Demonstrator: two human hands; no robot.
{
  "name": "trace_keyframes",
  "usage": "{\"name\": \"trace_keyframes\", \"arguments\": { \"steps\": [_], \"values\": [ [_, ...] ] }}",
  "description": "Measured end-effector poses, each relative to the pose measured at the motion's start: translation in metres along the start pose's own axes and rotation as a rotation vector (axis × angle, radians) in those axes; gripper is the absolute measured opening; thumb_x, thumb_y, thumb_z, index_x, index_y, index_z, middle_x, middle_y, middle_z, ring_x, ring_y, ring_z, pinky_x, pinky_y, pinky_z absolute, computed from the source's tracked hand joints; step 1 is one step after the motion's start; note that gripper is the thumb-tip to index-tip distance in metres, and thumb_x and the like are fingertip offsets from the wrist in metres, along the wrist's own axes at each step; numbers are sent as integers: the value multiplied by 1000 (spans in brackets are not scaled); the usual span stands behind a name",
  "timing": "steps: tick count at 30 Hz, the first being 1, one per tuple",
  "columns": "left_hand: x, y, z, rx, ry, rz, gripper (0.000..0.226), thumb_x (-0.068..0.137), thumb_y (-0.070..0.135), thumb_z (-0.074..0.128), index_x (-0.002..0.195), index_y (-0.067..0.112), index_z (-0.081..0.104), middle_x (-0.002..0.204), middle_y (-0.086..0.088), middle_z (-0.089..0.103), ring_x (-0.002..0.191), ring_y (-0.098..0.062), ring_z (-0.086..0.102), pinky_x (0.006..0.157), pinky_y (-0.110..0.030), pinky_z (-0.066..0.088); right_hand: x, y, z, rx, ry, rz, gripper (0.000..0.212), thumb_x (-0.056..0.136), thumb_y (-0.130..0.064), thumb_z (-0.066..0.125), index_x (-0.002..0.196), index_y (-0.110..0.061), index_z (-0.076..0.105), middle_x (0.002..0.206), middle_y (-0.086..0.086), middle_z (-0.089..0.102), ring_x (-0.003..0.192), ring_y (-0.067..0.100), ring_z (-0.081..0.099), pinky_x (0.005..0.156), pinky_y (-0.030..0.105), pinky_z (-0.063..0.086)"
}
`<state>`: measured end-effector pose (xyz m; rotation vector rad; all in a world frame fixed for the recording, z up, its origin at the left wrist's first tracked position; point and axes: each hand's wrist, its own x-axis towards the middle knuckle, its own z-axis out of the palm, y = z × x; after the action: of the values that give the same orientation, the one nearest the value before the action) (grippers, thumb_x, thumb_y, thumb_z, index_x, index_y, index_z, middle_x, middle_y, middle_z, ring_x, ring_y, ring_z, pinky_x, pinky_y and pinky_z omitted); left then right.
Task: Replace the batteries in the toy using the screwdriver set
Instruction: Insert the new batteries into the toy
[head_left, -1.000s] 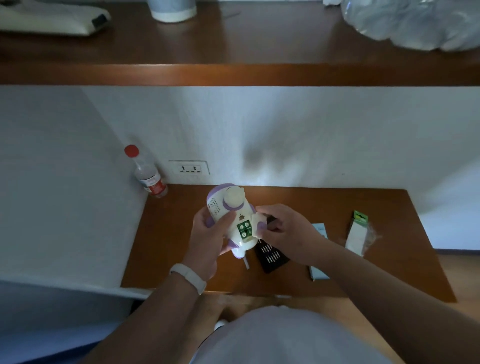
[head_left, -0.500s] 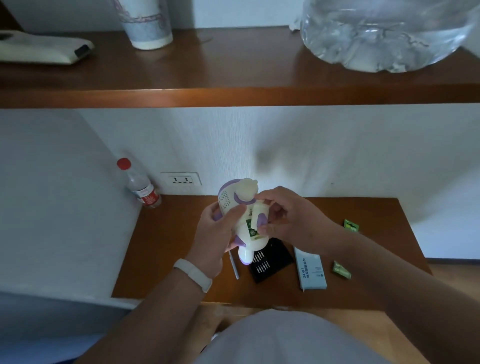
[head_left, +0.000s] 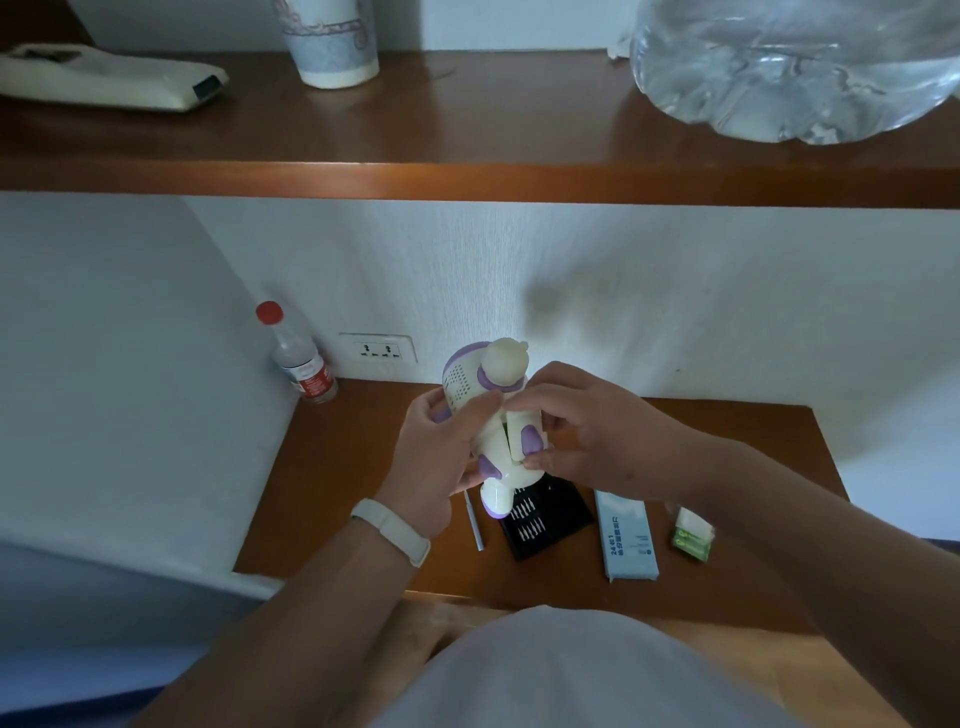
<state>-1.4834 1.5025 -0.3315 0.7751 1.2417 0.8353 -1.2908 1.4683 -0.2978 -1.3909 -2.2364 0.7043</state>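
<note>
Left hand (head_left: 434, 454), pale band (head_left: 390, 538) on the wrist, curls round the toy (head_left: 491, 447) from the side, thumb laid across its front. Right hand (head_left: 587, 436) pinches a small squared-off white panel (head_left: 517, 428) against the toy's body, forefinger at the top edge, thumb at the lower. Cannot tell if the panel is seated or loose. Toy is held in the air above the middle of the wooden table (head_left: 353, 483), head end away from the person. It is smooth plastic, cream-white with purple patches, with a rounded head, a dotted grille on one side and a bulbous foot. Under it on the table lies a black bit tray (head_left: 550, 522) with rows of thin metal bits. A slim grey driver handle (head_left: 475, 525) lies just left of the tray, and a long pale-blue cardboard box (head_left: 626, 535) to its right. Further right is a green battery pack (head_left: 693, 540), wrapper crumpled. In the back left corner a clear bottle (head_left: 301, 358) with a red cap stands beside a white wall socket (head_left: 378, 349). On the glossy shelf (head_left: 467, 176) above are a paper cup (head_left: 332, 47), a flat cream pouch (head_left: 104, 78) and a large clear jug (head_left: 795, 67).
</note>
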Motion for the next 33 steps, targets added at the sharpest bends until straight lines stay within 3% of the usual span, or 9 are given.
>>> {"name": "trace_keyframes", "arguments": {
  "steps": [4,13,20,24,28,33],
  "values": [
    [-1,2,-3,-8,7,0,65,80,36,83,133,26,49,115,-1,72,83,-17,78,61,-33,61,-1,-3,2,-35,19,-25,44,88,-29,72,129,-31,57,110,-29,36,99,-12,48,79,7,38],
    [-2,11,-4,-59,-14,24,69,78,31,85,134,27,47,120,-4,70,87,-21,78,63,-36,62,0,-5,4,-97,59,-25,51,87,-33,73,135,-29,55,115,-18,33,100,2,45,80,11,39],
    [1,17,-3,-88,-60,29,66,82,33,81,139,25,48,125,-6,68,93,-22,77,68,-39,61,-2,-9,3,-220,163,-91,45,95,-28,64,138,-18,55,126,3,51,106,10,46,88,16,39],
    [5,22,-4,-91,-77,10,64,83,35,81,137,24,50,125,-9,68,93,-24,77,69,-40,61,-5,-12,4,-157,276,-72,39,93,-24,65,130,-12,60,123,2,60,108,12,53,91,25,45],
    [5,26,-3,-92,-112,10,64,81,35,82,136,24,51,123,-9,69,94,-24,76,69,-40,61,-4,-13,-4,-42,266,-64,39,91,-23,67,128,-11,61,121,-4,57,109,9,53,94,27,47],
    [1,29,1,-101,-147,10,65,78,35,84,134,25,52,123,-8,70,97,-25,76,68,-40,61,-3,-15,-15,239,195,80,40,85,-16,75,119,-31,61,119,-17,48,111,6,53,90,19,48]
  ]
}}
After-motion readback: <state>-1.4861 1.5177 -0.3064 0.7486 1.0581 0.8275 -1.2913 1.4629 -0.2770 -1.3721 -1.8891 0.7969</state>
